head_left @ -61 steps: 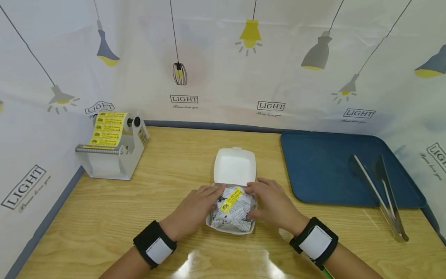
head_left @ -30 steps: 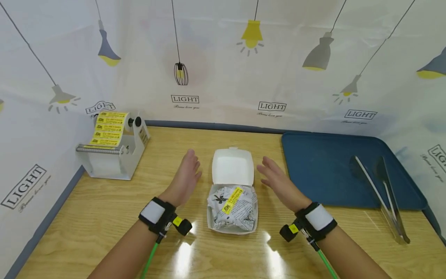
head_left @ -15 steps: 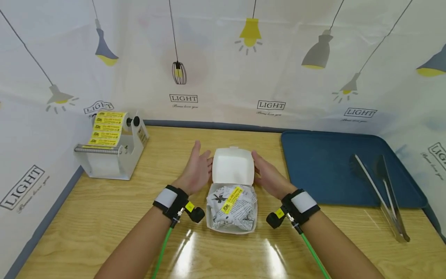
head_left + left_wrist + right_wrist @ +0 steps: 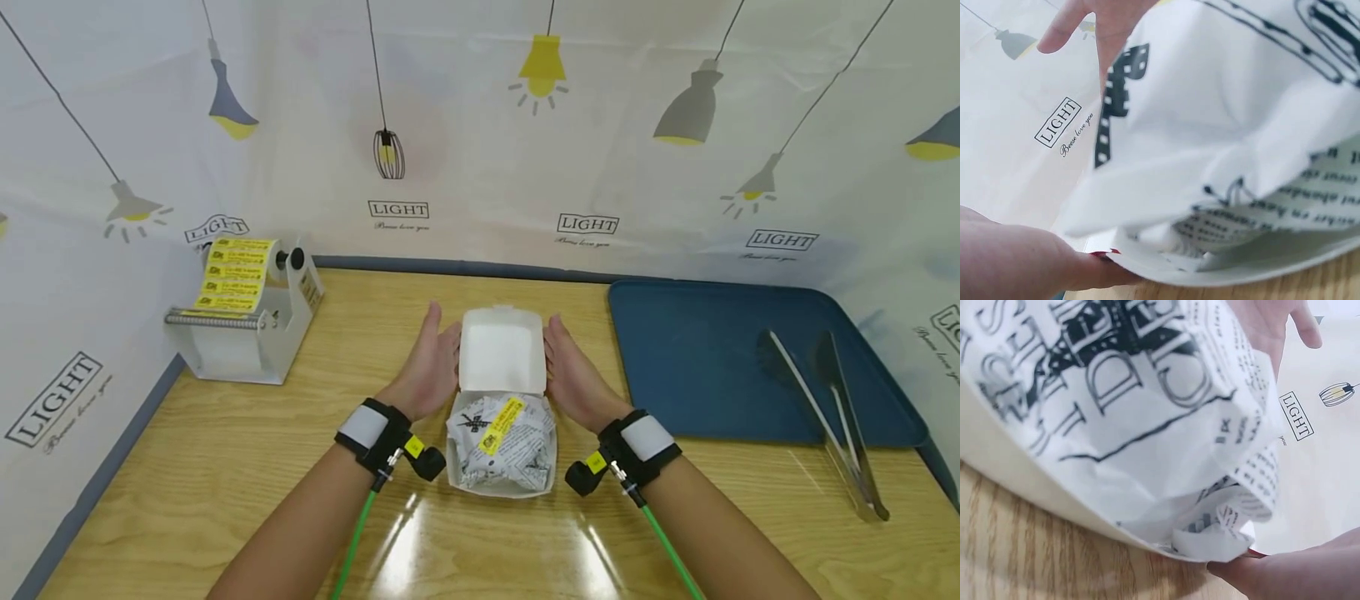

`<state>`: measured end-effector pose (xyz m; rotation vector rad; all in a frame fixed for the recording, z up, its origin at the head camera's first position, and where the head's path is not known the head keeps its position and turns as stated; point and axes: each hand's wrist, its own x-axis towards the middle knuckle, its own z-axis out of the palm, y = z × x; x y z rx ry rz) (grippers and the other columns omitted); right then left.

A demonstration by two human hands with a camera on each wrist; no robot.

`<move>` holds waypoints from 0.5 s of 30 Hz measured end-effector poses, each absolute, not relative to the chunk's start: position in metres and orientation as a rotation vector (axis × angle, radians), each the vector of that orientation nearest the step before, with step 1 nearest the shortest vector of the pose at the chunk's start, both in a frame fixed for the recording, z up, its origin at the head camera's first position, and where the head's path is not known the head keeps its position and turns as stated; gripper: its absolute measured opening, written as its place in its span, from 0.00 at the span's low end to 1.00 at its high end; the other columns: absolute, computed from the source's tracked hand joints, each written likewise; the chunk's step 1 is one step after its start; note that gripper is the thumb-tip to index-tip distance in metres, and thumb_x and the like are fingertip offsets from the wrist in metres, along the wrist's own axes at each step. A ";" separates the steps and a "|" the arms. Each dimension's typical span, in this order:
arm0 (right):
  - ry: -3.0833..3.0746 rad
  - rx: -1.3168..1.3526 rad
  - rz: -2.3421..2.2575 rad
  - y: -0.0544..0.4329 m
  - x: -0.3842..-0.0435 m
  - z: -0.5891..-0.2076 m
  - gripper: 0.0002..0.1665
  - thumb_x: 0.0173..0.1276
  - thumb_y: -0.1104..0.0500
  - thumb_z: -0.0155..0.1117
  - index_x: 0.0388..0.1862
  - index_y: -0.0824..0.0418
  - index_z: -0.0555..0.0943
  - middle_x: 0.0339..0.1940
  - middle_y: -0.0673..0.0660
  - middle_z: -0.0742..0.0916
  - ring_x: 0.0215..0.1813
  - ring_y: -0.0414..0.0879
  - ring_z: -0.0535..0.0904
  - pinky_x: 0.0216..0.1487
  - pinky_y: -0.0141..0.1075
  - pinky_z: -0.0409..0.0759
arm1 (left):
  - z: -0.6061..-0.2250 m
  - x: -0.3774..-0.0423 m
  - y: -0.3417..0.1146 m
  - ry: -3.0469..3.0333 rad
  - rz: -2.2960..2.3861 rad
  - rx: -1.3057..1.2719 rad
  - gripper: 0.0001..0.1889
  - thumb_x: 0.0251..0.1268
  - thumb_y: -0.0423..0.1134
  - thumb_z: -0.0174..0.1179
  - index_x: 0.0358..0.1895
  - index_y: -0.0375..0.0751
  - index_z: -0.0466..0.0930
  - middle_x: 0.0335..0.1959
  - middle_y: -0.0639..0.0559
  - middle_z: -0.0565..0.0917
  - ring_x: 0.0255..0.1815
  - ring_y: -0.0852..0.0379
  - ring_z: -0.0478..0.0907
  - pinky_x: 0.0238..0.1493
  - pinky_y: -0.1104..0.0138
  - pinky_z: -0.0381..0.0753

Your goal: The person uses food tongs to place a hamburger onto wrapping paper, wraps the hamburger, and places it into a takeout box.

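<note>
Both hands flank the raised lid (image 4: 501, 348) of a white clamshell box (image 4: 501, 483). Left hand (image 4: 427, 367) lies flat against the lid's left edge, fingers straight and together; right hand (image 4: 566, 371) mirrors it on the lid's right edge, fingers likewise extended. Neither curls around anything. Box sits near the front middle of the wooden table (image 4: 225, 467), base toward the person, lid hinged at the far side. A burger wrapped in printed paper (image 4: 501, 440) fills the base, a yellow sticker (image 4: 501, 425) on top. Left of the box, well apart, stands a label dispenser (image 4: 243, 321) by the table's far-left edge. Right of the box, near, lies a blue tray (image 4: 697, 367) carrying metal tongs (image 4: 832, 417). Bare tabletop surrounds the box on its left and near sides.
</note>
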<state>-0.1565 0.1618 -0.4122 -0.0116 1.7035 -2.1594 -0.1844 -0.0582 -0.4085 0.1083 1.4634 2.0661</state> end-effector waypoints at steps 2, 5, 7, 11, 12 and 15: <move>1.721 -0.014 -2.163 0.162 -0.156 -0.411 0.50 0.81 0.31 0.25 0.82 0.61 0.24 0.84 0.57 0.34 0.83 0.52 0.27 0.82 0.51 0.37 | -0.408 -0.185 -0.059 1.488 2.075 0.124 0.52 0.70 0.77 0.19 0.82 0.39 0.27 0.85 0.46 0.34 0.84 0.50 0.30 0.81 0.52 0.33; 1.777 -0.049 -2.159 0.165 -0.154 -0.410 0.50 0.81 0.31 0.25 0.83 0.64 0.30 0.85 0.60 0.40 0.84 0.54 0.32 0.81 0.54 0.41 | -0.407 -0.184 -0.061 1.541 2.074 0.137 0.50 0.73 0.75 0.18 0.82 0.38 0.27 0.84 0.45 0.34 0.84 0.50 0.30 0.81 0.53 0.32; 1.810 -0.082 -2.162 0.169 -0.151 -0.409 0.48 0.82 0.33 0.25 0.83 0.66 0.36 0.85 0.62 0.45 0.84 0.55 0.37 0.81 0.56 0.44 | -0.405 -0.182 -0.063 1.579 2.065 0.166 0.49 0.74 0.73 0.17 0.82 0.38 0.26 0.84 0.44 0.33 0.84 0.49 0.30 0.81 0.52 0.32; 1.862 -0.129 -2.174 0.174 -0.146 -0.404 0.45 0.84 0.36 0.27 0.82 0.68 0.45 0.83 0.64 0.53 0.84 0.57 0.45 0.80 0.57 0.49 | -0.399 -0.175 -0.070 1.644 2.062 0.244 0.46 0.76 0.71 0.17 0.82 0.38 0.28 0.84 0.43 0.36 0.84 0.47 0.34 0.81 0.49 0.37; 1.876 -0.146 -2.169 0.175 -0.145 -0.403 0.45 0.84 0.36 0.28 0.81 0.69 0.46 0.83 0.65 0.54 0.83 0.58 0.46 0.80 0.57 0.49 | -0.397 -0.173 -0.072 1.659 2.065 0.272 0.46 0.77 0.70 0.17 0.82 0.37 0.28 0.84 0.41 0.37 0.84 0.46 0.35 0.81 0.48 0.39; 1.917 -0.194 -2.151 0.178 -0.140 -0.397 0.45 0.84 0.35 0.29 0.80 0.70 0.48 0.82 0.66 0.56 0.83 0.58 0.48 0.80 0.58 0.51 | -0.390 -0.165 -0.079 1.696 2.072 0.332 0.45 0.77 0.69 0.17 0.82 0.37 0.30 0.84 0.40 0.40 0.84 0.45 0.38 0.81 0.47 0.44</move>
